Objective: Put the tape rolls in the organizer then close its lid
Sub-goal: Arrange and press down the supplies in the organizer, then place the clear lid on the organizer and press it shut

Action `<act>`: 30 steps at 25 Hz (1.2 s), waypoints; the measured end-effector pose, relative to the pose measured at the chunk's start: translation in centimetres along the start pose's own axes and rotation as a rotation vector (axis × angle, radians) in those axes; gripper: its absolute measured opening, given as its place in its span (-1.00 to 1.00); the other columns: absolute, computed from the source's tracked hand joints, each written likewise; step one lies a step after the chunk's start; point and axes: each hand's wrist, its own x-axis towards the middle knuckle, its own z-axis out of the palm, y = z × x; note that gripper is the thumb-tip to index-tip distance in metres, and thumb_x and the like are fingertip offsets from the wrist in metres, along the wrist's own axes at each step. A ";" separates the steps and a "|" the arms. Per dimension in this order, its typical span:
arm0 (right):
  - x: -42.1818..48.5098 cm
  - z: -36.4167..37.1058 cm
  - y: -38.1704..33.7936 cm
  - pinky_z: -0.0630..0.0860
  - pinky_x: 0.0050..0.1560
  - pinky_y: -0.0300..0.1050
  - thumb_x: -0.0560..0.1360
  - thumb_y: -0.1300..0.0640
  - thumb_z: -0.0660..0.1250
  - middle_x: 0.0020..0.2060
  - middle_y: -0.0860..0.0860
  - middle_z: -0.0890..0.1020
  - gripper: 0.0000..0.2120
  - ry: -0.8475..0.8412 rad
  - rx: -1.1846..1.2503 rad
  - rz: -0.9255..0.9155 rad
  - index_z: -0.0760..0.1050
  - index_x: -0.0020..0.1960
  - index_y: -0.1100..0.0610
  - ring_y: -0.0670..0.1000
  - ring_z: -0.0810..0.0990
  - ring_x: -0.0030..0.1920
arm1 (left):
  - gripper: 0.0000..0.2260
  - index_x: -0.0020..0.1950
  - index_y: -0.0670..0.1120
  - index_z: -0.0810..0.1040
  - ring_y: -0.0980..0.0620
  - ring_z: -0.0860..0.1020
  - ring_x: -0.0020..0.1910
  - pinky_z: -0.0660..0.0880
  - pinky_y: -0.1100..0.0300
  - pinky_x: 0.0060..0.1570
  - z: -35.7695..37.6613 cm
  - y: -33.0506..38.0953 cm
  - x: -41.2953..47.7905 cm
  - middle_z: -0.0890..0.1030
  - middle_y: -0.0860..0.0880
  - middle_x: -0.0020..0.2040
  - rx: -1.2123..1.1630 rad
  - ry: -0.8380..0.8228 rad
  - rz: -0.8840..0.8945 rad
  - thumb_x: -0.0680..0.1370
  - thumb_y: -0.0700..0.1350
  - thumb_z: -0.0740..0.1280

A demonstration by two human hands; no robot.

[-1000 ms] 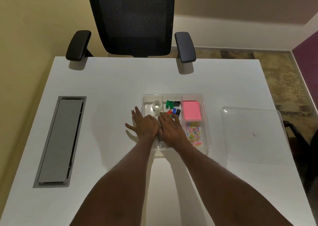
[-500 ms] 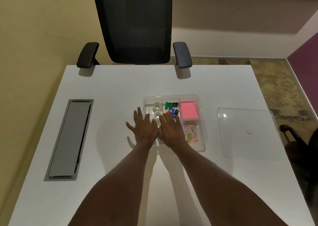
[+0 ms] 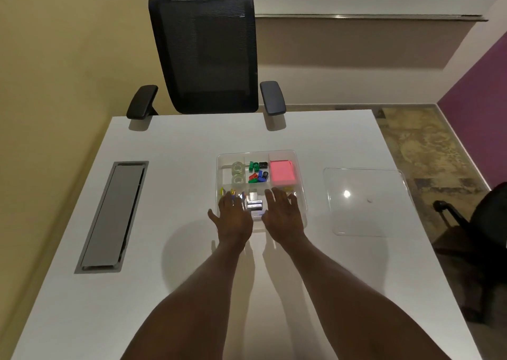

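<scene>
A clear plastic organizer point(image 3: 297, 156) sits uncovered in the middle of the white table. Two clear tape rolls point(image 3: 237, 167) point(image 3: 238, 179) lie in its far-left compartment. Other compartments hold coloured clips point(image 3: 258, 171), a pink sticky-note pad point(image 3: 282, 172), push pins and staples point(image 3: 254, 205). My left hand point(image 3: 234, 217) hovers over the near-left part of the organizer, fingers spread, holding nothing. My right hand point(image 3: 282, 217) is over the near-right part, also spread and empty. The clear lid point(image 3: 369, 202) lies flat on the table to the right of the organizer.
A grey cable-tray cover point(image 3: 112, 215) is set into the table at the left. A black mesh office chair point(image 3: 205, 52) stands at the far edge. Another dark chair point(image 3: 477, 222) is off the table's right side.
Both hands have drawn back toward me from the organizer's middle and moved apart, uncovering the tape rolls and the staples. The camera has tilted up.
</scene>
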 end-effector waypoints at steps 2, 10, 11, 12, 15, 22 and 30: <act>-1.6 -0.7 2.0 0.55 0.29 0.23 0.49 0.07 0.42 0.30 0.20 0.62 -0.52 -0.010 -0.008 0.018 0.53 0.38 0.21 0.24 0.60 0.31 | -0.50 0.60 -0.04 0.26 -0.12 0.17 0.64 0.01 -0.37 0.55 0.7 1.6 -1.4 0.24 -0.10 0.65 -0.016 0.019 0.019 0.67 -0.01 0.25; -5.9 -3.6 12.2 0.53 0.16 0.14 0.44 0.11 0.40 0.22 0.20 0.61 -0.50 -0.105 -0.058 0.163 0.50 0.35 0.24 0.22 0.61 0.17 | -0.57 0.53 -0.05 0.37 -0.13 0.18 0.64 0.01 -0.37 0.55 3.4 10.7 -4.2 0.26 -0.10 0.63 -0.052 -0.022 0.064 0.65 -0.05 0.26; -6.3 -3.9 13.9 0.52 0.16 0.14 0.44 0.11 0.38 0.21 0.19 0.61 -0.50 -0.109 -0.062 0.183 0.49 0.35 0.24 0.22 0.61 0.16 | -0.56 0.53 -0.06 0.37 -0.14 0.19 0.63 0.01 -0.38 0.55 3.9 11.9 -4.4 0.27 -0.11 0.62 -0.057 -0.021 0.075 0.64 -0.06 0.26; -6.7 -4.1 15.7 0.52 0.16 0.14 0.44 0.11 0.36 0.21 0.19 0.61 -0.50 -0.107 -0.067 0.201 0.49 0.35 0.24 0.21 0.61 0.16 | -0.55 0.54 -0.07 0.37 -0.14 0.20 0.63 0.01 -0.39 0.54 4.5 13.2 -4.6 0.28 -0.12 0.62 -0.057 -0.022 0.088 0.64 -0.07 0.25; -7.9 -4.4 20.9 0.51 0.18 0.14 0.44 0.09 0.30 0.22 0.17 0.59 -0.49 -0.132 -0.077 0.264 0.49 0.36 0.23 0.19 0.60 0.17 | -0.54 0.57 -0.07 0.32 -0.14 0.16 0.64 -0.01 -0.38 0.55 6.2 17.3 -4.8 0.23 -0.12 0.64 -0.051 -0.055 0.098 0.65 -0.08 0.22; -9.4 -4.1 32.1 0.52 0.17 0.16 0.46 0.01 0.14 0.22 0.18 0.58 -0.45 -0.168 -0.058 0.381 0.47 0.37 0.22 0.20 0.60 0.18 | -0.57 0.55 -0.06 0.31 -0.08 0.11 0.65 -0.02 -0.37 0.55 10.9 25.6 -4.0 0.17 -0.10 0.66 -0.038 -0.136 0.127 0.67 -0.10 0.18; -7.8 -1.9 40.9 0.41 0.34 0.24 0.53 -0.04 0.38 0.38 0.19 0.49 -0.39 -0.251 0.035 0.525 0.34 0.48 0.20 0.24 0.49 0.36 | -0.49 0.62 -0.12 0.18 -0.10 0.12 0.64 0.13 -0.26 0.54 14.8 29.0 -0.7 0.13 -0.10 0.67 -0.001 -0.232 -0.014 0.67 -0.08 0.17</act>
